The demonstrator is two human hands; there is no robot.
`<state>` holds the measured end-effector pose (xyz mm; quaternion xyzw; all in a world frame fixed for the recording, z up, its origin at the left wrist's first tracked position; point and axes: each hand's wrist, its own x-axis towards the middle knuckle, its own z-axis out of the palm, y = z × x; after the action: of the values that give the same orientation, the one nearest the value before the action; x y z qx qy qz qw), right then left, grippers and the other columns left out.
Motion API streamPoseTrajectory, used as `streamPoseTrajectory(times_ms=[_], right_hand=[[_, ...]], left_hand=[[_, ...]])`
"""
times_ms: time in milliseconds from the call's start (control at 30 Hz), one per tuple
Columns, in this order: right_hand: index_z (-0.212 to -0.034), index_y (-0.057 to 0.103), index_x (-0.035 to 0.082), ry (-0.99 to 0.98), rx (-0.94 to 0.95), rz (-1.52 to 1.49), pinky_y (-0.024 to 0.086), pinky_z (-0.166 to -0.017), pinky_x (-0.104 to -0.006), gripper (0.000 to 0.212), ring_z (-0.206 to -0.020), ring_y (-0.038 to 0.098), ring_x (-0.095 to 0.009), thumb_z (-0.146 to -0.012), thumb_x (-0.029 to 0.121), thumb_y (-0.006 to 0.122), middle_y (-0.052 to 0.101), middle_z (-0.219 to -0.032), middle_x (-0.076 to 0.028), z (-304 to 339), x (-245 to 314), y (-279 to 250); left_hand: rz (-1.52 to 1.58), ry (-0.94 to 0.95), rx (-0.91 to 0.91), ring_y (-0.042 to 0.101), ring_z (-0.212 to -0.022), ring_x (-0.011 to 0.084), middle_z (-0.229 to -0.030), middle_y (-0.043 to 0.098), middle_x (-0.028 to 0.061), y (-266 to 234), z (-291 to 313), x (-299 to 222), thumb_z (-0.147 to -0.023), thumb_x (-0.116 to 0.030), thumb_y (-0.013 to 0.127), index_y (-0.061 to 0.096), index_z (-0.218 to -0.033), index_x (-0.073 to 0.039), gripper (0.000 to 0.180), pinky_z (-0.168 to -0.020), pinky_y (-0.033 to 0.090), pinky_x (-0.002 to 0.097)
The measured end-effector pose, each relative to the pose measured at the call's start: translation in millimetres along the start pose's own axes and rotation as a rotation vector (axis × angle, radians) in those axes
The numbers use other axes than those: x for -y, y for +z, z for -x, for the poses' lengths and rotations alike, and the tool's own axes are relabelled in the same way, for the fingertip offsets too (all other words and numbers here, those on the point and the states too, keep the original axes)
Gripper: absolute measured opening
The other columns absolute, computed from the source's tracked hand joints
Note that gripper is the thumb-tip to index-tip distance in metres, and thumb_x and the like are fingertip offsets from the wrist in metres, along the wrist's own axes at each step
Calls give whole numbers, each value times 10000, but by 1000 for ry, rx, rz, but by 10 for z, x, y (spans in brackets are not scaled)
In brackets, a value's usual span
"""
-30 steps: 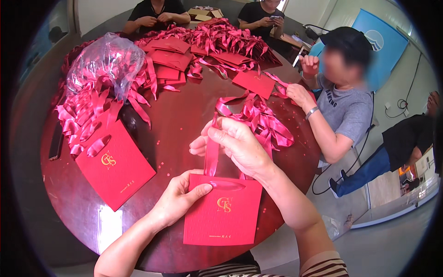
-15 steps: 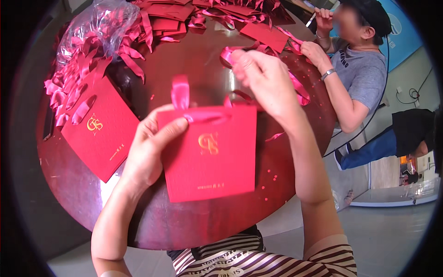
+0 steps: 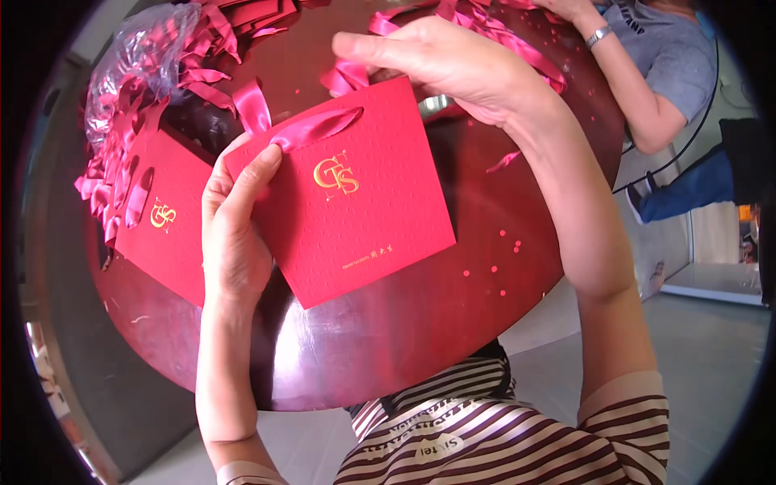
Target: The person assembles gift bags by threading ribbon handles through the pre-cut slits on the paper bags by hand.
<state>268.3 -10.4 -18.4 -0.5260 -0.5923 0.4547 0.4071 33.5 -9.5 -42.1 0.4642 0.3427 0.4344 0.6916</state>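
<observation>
My left hand (image 3: 236,214) grips a red paper gift bag (image 3: 376,214) by its upper left corner. Its thumb presses at the base of the pink ribbon handle (image 3: 319,129). The bag is tilted, with a gold emblem on its front. Over the bag's upper right corner, my right hand (image 3: 440,61) reaches left with its thumb stretched out, and its other fingers are partly hidden. A pink ribbon loop (image 3: 346,77) rises from the bag's back edge just under that thumb; whether they touch is unclear.
A second red gift bag (image 3: 166,214) lies left of my left hand. Behind it are many pink ribbons and a clear plastic bag (image 3: 141,61). More red bags (image 3: 255,12) lie farther back. Small red dots (image 3: 494,268) speckle the dark red table (image 3: 380,347). A co-worker's arm (image 3: 630,89) rests at the far right.
The gift bag has moved up and tilted, its right side raised, along with my left hand. My right hand has shifted up and left, its thumb now extended. My view has turned lower.
</observation>
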Motion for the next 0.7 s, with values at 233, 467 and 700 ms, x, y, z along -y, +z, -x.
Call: streamPoseTrajectory(times_ms=[233,467,700], right_hand=[[-677,658,8,70,-99,117,382,-526,-269,357,-527,466,-99,-856,314,620,552,-579,-11,-107,-159,-48],[-535,556,84,131,24,184,259,-438,-247,302,-462,356,-36,-811,203,583,438,-501,57,-61,-138,-27],[-757,703,54,169,-53,-83,417,-551,-231,402,-581,531,-57,-836,445,650,643,-692,-21,-57,-82,12]], left_hand=[[17,6,53,647,-884,143,-989,669,84,68,24,30,-877,-66,581,602,-1089,-25,216,-809,518,274],[-15,-13,53,642,-901,142,-1003,664,87,44,53,40,-876,-68,580,581,-1116,-26,243,-834,508,292],[-49,-34,12,639,-885,141,-1000,661,87,93,80,2,-877,-80,596,574,-1096,-27,227,-809,512,278]])
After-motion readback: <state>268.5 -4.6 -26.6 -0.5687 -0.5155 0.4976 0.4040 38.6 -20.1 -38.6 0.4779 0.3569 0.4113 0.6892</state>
